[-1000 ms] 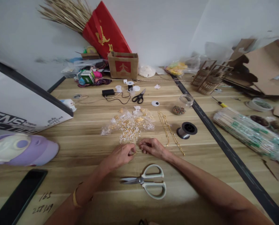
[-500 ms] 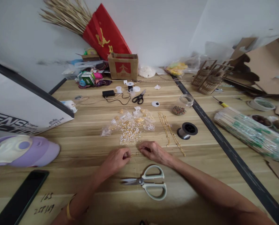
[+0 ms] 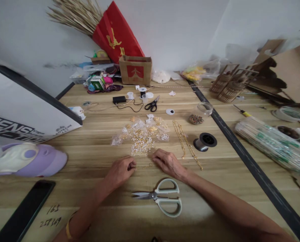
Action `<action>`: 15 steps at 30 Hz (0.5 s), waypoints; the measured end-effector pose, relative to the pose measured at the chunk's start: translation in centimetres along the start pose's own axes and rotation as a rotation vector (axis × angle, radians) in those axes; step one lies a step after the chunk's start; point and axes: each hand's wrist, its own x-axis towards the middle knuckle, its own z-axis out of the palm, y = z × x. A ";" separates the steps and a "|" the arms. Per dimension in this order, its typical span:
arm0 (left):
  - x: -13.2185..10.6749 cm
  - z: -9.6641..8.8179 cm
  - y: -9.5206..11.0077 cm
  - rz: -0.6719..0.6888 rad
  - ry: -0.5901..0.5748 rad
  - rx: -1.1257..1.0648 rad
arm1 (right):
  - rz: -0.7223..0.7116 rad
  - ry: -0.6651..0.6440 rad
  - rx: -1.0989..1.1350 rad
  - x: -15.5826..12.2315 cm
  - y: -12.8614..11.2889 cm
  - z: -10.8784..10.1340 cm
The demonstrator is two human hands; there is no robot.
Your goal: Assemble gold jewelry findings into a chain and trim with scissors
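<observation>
Left hand (image 3: 122,169) pinches a short gold strand (image 3: 144,166), seemingly part-made; right hand (image 3: 168,163) curled, hold undetermined; loose beads (image 3: 141,143) await.

The left forearm (image 3: 90,203) and right forearm (image 3: 223,198) slant inward from below. The left grip (image 3: 121,170) is pinched, thumb near curled fingers; the right grip (image 3: 169,163) lies knuckles up, fingers loosely bent

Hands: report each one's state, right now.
Left hand: closed, pinching one end of the short gold chain.
Right hand: slightly curled; whether it holds anything cannot be told.
</observation>
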 end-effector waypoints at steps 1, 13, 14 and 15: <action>0.1 0.1 0.1 0.021 0.002 0.012 | -0.007 0.007 0.000 0.0 0.0 0.1; 2.1 -0.5 0.8 0.151 -0.053 0.120 | -0.002 -0.004 0.034 0.1 0.4 0.5; 2.2 -0.5 0.8 0.160 -0.048 0.116 | 0.006 0.001 0.040 0.1 0.5 0.5; 2.4 -0.4 0.9 0.169 -0.044 0.112 | 0.016 0.005 0.048 0.1 0.6 0.6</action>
